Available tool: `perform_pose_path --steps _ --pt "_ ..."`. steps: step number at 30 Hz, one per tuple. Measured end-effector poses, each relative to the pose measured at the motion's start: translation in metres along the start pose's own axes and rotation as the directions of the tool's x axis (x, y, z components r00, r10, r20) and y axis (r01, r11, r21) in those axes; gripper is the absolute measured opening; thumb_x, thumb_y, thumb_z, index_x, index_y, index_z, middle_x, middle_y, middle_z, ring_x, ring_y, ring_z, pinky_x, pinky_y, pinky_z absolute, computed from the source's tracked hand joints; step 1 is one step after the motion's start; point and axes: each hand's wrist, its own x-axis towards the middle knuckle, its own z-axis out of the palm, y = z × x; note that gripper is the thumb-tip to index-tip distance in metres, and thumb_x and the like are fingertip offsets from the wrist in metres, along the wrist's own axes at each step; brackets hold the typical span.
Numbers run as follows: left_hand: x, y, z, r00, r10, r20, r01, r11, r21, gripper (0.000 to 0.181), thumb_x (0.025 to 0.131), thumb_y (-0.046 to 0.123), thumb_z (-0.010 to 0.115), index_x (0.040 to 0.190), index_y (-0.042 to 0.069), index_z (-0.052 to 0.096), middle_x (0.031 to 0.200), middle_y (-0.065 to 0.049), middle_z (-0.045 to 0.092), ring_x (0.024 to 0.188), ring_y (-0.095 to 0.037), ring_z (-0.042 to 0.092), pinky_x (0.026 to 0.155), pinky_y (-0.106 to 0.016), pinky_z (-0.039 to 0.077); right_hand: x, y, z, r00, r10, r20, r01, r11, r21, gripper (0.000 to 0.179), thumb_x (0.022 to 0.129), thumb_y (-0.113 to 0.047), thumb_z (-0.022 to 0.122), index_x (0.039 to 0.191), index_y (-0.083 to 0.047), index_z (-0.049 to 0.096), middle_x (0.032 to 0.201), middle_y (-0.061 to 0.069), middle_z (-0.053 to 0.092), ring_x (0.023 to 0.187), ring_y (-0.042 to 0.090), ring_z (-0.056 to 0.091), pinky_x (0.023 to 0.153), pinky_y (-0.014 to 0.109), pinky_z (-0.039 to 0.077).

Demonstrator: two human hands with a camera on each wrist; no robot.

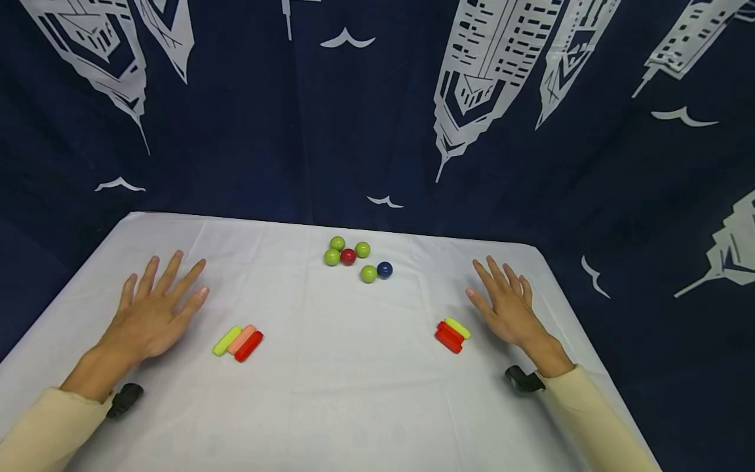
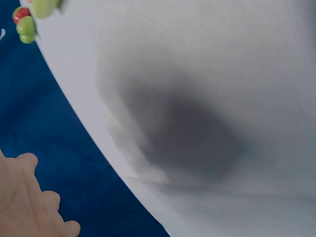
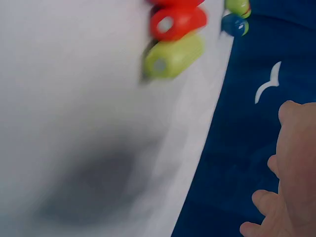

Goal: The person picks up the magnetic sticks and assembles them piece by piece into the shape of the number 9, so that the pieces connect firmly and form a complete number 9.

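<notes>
My left hand point(image 1: 150, 314) is held over the left of the white table, palm down with fingers spread, and holds nothing. Nearest to it lie three short rounded sticks side by side: a yellow-green stick point(image 1: 227, 341), a salmon stick point(image 1: 242, 339) and a red stick point(image 1: 249, 347). On the right, my right hand point(image 1: 508, 305) also hovers with straight fingers and nothing in it. Beside it are a yellow-green stick point(image 3: 175, 57) and two red sticks point(image 1: 449, 337), touching each other. Shadows fall beneath both hands in the wrist views.
Near the far edge of the white cloth point(image 1: 354, 393) sit several green balls point(image 1: 332, 257), a red ball point(image 1: 348, 257) and a blue ball point(image 1: 385, 270). Behind the table hangs a navy cloth point(image 1: 253, 131) with white building prints.
</notes>
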Motion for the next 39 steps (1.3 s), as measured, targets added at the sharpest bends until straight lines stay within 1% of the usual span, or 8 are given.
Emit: perform_pose_path --steps 9,15,18,24,29,31,33,39 --pt "-0.01 0.02 0.002 0.997 0.074 0.032 -0.072 0.995 -0.063 0.066 0.106 0.052 0.028 0.162 0.023 0.01 0.166 -0.023 0.0 0.15 -0.052 -0.009 0.111 -0.075 -0.003 0.02 -0.034 0.011 0.997 -0.071 -0.008 0.072 0.996 0.053 0.068 0.104 -0.05 0.044 0.16 -0.017 0.024 0.166 0.019 0.015 0.149 0.051 0.01 0.114 0.069 0.002" --pt "-0.014 0.028 0.004 0.984 0.13 0.12 -0.107 0.978 -0.178 0.062 0.108 0.048 0.028 0.162 0.022 0.013 0.166 -0.023 0.004 0.149 -0.054 -0.001 0.11 -0.075 0.003 0.03 -0.052 0.016 0.993 -0.121 0.009 0.12 0.989 0.081 0.066 0.104 -0.05 0.045 0.159 -0.018 0.027 0.166 0.017 0.017 0.149 0.05 0.012 0.115 0.066 0.004" --pt "-0.016 0.03 0.005 0.977 0.164 0.135 -0.128 0.963 -0.238 0.06 0.108 0.045 0.031 0.162 0.022 0.017 0.166 -0.023 0.009 0.149 -0.054 0.004 0.11 -0.074 0.006 0.035 -0.059 0.018 0.99 -0.142 0.015 0.14 0.986 0.095 0.064 0.104 -0.05 0.045 0.159 -0.02 0.028 0.166 0.017 0.018 0.149 0.05 0.013 0.115 0.065 0.005" --pt "-0.016 0.03 0.007 0.961 0.219 0.169 -0.14 0.91 -0.389 0.058 0.107 0.042 0.04 0.16 0.023 0.024 0.164 -0.024 0.017 0.149 -0.052 0.011 0.108 -0.077 0.012 0.046 -0.072 0.022 0.988 -0.146 0.048 0.14 0.984 0.112 0.06 0.104 -0.052 0.043 0.158 -0.027 0.031 0.166 0.014 0.019 0.149 0.047 0.016 0.115 0.065 0.009" --pt "-0.013 0.023 0.009 0.946 0.25 0.206 -0.1 0.83 -0.549 0.059 0.106 0.038 0.047 0.159 0.023 0.027 0.165 -0.021 0.018 0.15 -0.049 0.014 0.109 -0.075 0.016 0.056 -0.081 0.027 0.986 -0.147 0.084 0.131 0.976 0.177 0.057 0.104 -0.05 0.044 0.156 -0.029 0.036 0.166 0.014 0.02 0.148 0.046 0.017 0.115 0.066 0.009" --pt "-0.013 0.019 0.01 0.938 0.26 0.227 -0.074 0.795 -0.602 0.059 0.105 0.038 0.049 0.159 0.026 0.028 0.165 -0.018 0.019 0.15 -0.048 0.014 0.109 -0.075 0.016 0.06 -0.084 0.03 0.984 -0.144 0.101 0.12 0.97 0.211 0.056 0.104 -0.049 0.045 0.156 -0.029 0.036 0.166 0.016 0.02 0.148 0.047 0.018 0.115 0.067 0.01" --pt "-0.014 0.014 0.01 0.932 0.252 0.261 -0.031 0.772 -0.635 0.057 0.105 0.038 0.05 0.158 0.031 0.028 0.166 -0.014 0.02 0.151 -0.046 0.015 0.11 -0.074 0.017 0.064 -0.087 0.031 0.984 -0.131 0.121 0.096 0.961 0.259 0.056 0.104 -0.046 0.047 0.156 -0.028 0.036 0.165 0.017 0.022 0.149 0.047 0.019 0.116 0.068 0.012" --pt "-0.016 0.002 0.013 0.905 0.228 0.358 0.085 0.73 -0.678 0.053 0.104 0.038 0.051 0.154 0.039 0.034 0.166 -0.01 0.02 0.151 -0.044 0.013 0.109 -0.074 0.015 0.073 -0.099 0.034 0.984 -0.116 0.134 0.046 0.897 0.439 0.056 0.103 -0.032 0.055 0.155 -0.022 0.036 0.162 0.014 0.031 0.151 0.037 0.023 0.12 0.061 0.016"
